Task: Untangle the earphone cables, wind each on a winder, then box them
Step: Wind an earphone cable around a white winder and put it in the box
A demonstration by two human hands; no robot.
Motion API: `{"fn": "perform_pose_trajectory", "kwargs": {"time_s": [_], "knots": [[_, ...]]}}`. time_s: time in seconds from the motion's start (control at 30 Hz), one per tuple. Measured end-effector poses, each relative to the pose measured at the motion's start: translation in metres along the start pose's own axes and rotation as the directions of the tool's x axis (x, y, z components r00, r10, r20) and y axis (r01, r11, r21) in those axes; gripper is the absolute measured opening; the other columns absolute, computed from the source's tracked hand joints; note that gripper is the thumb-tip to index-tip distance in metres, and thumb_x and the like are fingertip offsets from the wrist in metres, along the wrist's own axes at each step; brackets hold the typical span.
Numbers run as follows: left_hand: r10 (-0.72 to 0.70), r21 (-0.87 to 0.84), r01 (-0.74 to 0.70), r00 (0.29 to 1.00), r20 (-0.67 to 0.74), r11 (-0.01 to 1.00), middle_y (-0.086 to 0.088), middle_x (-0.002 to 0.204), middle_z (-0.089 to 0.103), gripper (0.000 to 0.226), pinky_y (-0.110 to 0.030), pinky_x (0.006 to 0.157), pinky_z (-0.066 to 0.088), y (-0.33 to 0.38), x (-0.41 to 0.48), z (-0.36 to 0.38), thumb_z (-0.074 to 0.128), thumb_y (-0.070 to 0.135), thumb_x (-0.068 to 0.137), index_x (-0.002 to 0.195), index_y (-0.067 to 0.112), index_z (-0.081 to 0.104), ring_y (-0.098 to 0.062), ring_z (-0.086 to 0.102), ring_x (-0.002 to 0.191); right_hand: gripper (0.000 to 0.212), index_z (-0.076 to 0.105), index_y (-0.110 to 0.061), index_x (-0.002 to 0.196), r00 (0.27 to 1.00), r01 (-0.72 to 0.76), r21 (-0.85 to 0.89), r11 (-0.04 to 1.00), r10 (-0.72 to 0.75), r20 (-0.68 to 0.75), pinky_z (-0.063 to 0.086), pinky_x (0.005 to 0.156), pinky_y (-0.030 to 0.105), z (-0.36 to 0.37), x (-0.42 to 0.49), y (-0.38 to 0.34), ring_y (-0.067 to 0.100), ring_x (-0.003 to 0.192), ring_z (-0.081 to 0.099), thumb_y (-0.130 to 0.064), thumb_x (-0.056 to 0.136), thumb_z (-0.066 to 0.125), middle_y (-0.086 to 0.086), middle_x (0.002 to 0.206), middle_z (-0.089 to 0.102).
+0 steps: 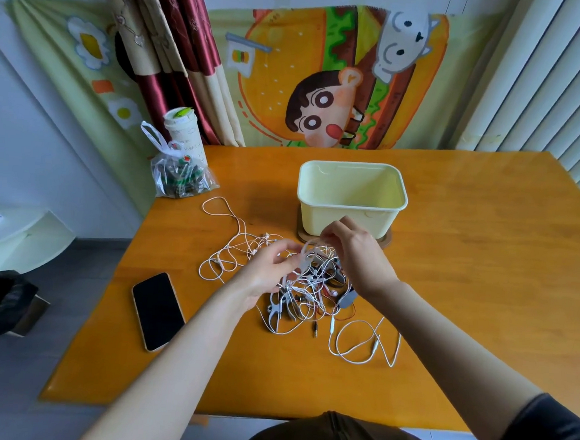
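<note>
A tangle of white earphone cables (306,289), with a thin red strand and grey winders mixed in, lies mid-table. A white winder (274,313) sits at its front. My left hand (268,270) pinches strands at the left of the heap. Just above the pile, my right hand (354,255) pinches a raised white loop. Loose loops trail left (225,246) and front right (362,341). Behind the hands stands the pale yellow box (352,193), open and empty.
A black phone (157,310) lies face up at the left of the orange table (484,267). A tied plastic bag (178,174) of small items and a paper cup (182,126) stand at the back left corner. A wooden lid (385,242) sits under the box.
</note>
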State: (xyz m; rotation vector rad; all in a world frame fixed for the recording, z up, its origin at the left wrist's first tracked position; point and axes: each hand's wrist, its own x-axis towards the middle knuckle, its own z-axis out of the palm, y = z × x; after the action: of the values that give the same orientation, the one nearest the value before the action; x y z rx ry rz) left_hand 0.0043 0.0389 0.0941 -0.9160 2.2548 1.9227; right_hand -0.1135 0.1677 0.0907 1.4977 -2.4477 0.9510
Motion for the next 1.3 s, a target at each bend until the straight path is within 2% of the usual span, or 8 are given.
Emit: {"fn": "perform_pose_trajectory", "kwargs": {"time_s": [0.1, 0.17, 0.27, 0.43, 0.67, 0.9, 1.17, 1.3], "knots": [[0.021, -0.099, -0.017, 0.999, 0.04, 0.995, 0.002, 0.109, 0.067, 0.018, -0.045, 0.092, 0.048, 0.001, 0.001, -0.002, 0.055, 0.027, 0.095, 0.113, 0.027, 0.058, -0.017, 0.062, 0.098, 0.013, 0.066, -0.001, 0.095, 0.995, -0.09, 0.12, 0.989, 0.093, -0.02, 0.049, 0.073, 0.022, 0.004, -0.001, 0.001, 0.021, 0.078, 0.061, -0.008, 0.091, 0.056, 0.01, 0.093, 0.063], [0.028, -0.286, -0.005, 0.997, 0.077, 0.958, 0.0, 0.1, 0.067, 0.018, -0.043, 0.087, 0.049, 0.003, 0.001, 0.0, 0.056, 0.024, 0.094, 0.111, 0.023, 0.058, -0.018, 0.061, 0.088, 0.013, 0.065, -0.001, 0.096, 0.983, -0.174, 0.202, 0.964, 0.181, -0.013, 0.047, 0.071, 0.019, 0.009, -0.002, -0.002, 0.017, 0.076, 0.059, -0.009, 0.092, 0.056, 0.007, 0.09, 0.064], [0.014, -0.572, 0.034, 0.997, 0.078, 0.819, -0.009, 0.098, 0.065, 0.016, -0.039, 0.078, 0.051, 0.007, 0.002, 0.005, 0.054, 0.018, 0.093, 0.108, 0.016, 0.059, -0.021, 0.059, 0.082, 0.013, 0.061, -0.005, 0.095, 0.949, -0.308, 0.295, 0.905, 0.314, 0.027, 0.046, 0.062, 0.025, 0.017, -0.005, -0.01, 0.017, 0.067, 0.058, -0.014, 0.095, 0.052, 0.001, 0.076, 0.061], [-0.051, -0.764, 0.062, 0.998, 0.038, 0.643, -0.008, 0.072, 0.066, 0.006, -0.04, 0.082, 0.055, 0.008, 0.007, 0.005, 0.051, 0.01, 0.095, 0.095, 0.009, 0.057, -0.015, 0.062, 0.053, 0.01, 0.055, -0.01, 0.089, 0.908, -0.415, 0.413, 0.811, 0.399, 0.128, 0.041, 0.048, 0.009, 0.028, -0.014, -0.018, -0.001, 0.048, 0.055, -0.015, 0.096, 0.051, -0.007, 0.068, 0.059], [-0.116, -0.681, 0.1, 0.993, 0.022, 0.725, -0.008, 0.096, 0.065, 0.011, -0.042, 0.079, 0.048, 0.002, 0.011, 0.005, 0.053, 0.026, 0.095, 0.102, 0.023, 0.061, -0.024, 0.058, 0.087, 0.011, 0.058, -0.011, 0.087, 0.902, -0.422, 0.445, 0.79, 0.416, 0.117, 0.043, 0.05, 0.014, 0.032, -0.017, -0.021, 0.006, 0.055, 0.053, -0.017, 0.095, 0.053, -0.006, 0.068, 0.057], [-0.09, -0.777, 0.083, 0.995, 0.034, 0.624, -0.009, 0.107, 0.064, 0.012, -0.041, 0.082, 0.047, 0.001, 0.014, 0.012, 0.051, 0.028, 0.095, 0.096, 0.021, 0.061, -0.027, 0.059, 0.098, 0.013, 0.062, -0.009, 0.087, 0.902, -0.429, 0.473, 0.77, 0.397, 0.171, 0.046, 0.049, 0.014, 0.033, -0.02, -0.023, 0.005, 0.052, 0.053, -0.013, 0.095, 0.053, -0.003, 0.067, 0.059], [-0.181, -0.698, -0.005, 0.964, -0.193, 0.716, -0.006, 0.095, 0.06, 0.016, -0.036, 0.075, 0.046, 0.005, 0.019, 0.015, 0.053, 0.035, 0.095, 0.106, 0.025, 0.058, -0.019, 0.056, 0.09, 0.018, 0.069, -0.008, 0.088, 0.914, -0.404, 0.406, 0.82, 0.349, 0.206, 0.036, 0.046, 0.01, 0.034, -0.022, -0.028, 0.0, 0.045, 0.046, -0.014, 0.094, 0.054, -0.012, 0.06, 0.052], [-0.112, -0.529, -0.115, 0.919, -0.378, 0.841, -0.003, 0.092, 0.058, 0.004, -0.032, 0.077, 0.049, 0.001, 0.018, 0.015, 0.057, 0.029, 0.094, 0.094, 0.031, 0.06, -0.016, 0.054, 0.085, 0.018, 0.07, -0.007, 0.089, 0.93, -0.366, 0.383, 0.848, 0.316, 0.19, 0.037, 0.048, 0.009, 0.027, -0.017, -0.033, -0.002, 0.048, 0.05, -0.019, 0.093, 0.057, -0.008, 0.062, 0.057]]}}
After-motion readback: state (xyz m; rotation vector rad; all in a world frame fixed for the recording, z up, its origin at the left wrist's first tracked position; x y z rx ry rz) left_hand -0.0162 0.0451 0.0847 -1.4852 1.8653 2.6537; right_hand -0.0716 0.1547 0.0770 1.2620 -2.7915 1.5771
